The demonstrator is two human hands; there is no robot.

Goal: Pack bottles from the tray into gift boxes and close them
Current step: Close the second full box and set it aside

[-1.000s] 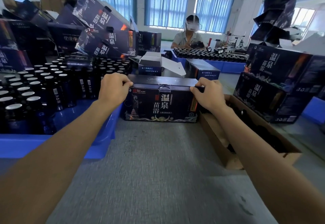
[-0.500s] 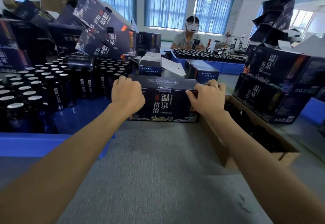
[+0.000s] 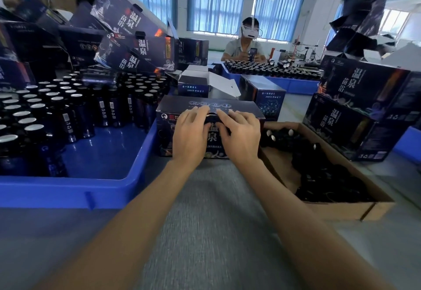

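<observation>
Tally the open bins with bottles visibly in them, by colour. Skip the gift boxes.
Blue trays: 2, the near left tray and the far tray at the back
Brown cardboard box: 1
Total: 3

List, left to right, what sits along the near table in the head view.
Blue tray of bottles → gift box with the left hand and right hand on it → cardboard box of dark items → stacked gift boxes.
</observation>
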